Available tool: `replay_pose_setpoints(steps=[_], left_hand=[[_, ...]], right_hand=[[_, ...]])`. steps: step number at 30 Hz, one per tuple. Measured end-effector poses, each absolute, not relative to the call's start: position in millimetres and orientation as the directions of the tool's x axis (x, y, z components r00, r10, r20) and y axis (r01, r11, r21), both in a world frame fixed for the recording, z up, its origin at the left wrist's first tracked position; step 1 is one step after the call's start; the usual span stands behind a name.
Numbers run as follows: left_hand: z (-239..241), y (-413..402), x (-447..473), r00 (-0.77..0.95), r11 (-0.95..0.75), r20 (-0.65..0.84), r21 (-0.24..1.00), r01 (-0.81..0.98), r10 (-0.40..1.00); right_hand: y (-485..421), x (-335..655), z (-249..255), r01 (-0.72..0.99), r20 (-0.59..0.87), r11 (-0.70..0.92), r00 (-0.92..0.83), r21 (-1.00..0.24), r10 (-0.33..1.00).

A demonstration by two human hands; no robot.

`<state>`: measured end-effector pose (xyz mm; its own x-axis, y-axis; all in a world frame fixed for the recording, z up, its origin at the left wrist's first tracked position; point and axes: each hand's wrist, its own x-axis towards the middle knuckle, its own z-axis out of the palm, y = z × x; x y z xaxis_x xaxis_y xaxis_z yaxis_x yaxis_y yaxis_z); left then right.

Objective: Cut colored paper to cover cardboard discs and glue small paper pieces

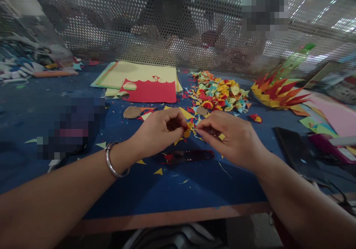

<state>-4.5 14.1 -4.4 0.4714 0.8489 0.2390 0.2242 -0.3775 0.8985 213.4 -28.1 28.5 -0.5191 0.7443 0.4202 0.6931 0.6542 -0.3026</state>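
A small yellow folded paper piece [190, 126] sits between the person's two hands, nearer the person than the landmark, a red paper sheet with a scalloped cut edge [155, 92], and right of that sheet's middle. The left hand [161, 128] pinches it between thumb and curled forefinger, so it lies at that hand's right fingertips. The right hand [232, 132] has thumb and forefinger drawn together right beside the piece's right edge; whether they grip it, I cannot tell.

Under the red sheet's far side lies a stack of pale yellow paper sheets [147, 71]. Right of the red sheet spreads a heap of small multicoloured folded paper pieces [222, 93], and well farther right stands a spiky red, orange and yellow paper ring [280, 93]. Just nearer the person than the sheet is a flat, round brown disc [132, 112]; beyond that, nearer still, lies a slim dark tool [198, 155], below the hands on the blue tabletop [172, 193].
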Motion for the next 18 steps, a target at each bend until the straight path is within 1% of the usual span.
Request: replay_pose_setpoints(steps=[3, 9, 15, 18], left_hand=[[-2.2, 12.0, -4.2, 0.481, -0.375, 0.227, 0.896, 0.238, 0.847], [0.5, 9.0, -3.5, 0.486, -0.439, 0.251, 0.837, 0.326, 0.838], [4.0, 6.3, -3.1, 0.496, -0.435, 0.219, 0.819, 0.374, 0.84], [4.5, 5.4, -2.3, 0.502, -0.458, 0.232, 0.799, 0.39, 0.833]], right_hand=[[-28.1, 212.8, 28.9, 0.69, 0.408, 0.665, -0.54, -0.285, 0.736], [-26.9, 212.3, 27.6, 0.682, 0.386, 0.686, -0.579, -0.253, 0.718], [-26.6, 212.2, 24.9, 0.683, 0.374, 0.687, -0.586, -0.248, 0.719], [-26.8, 211.9, 24.8, 0.687, 0.372, 0.683, -0.583, -0.248, 0.722]])
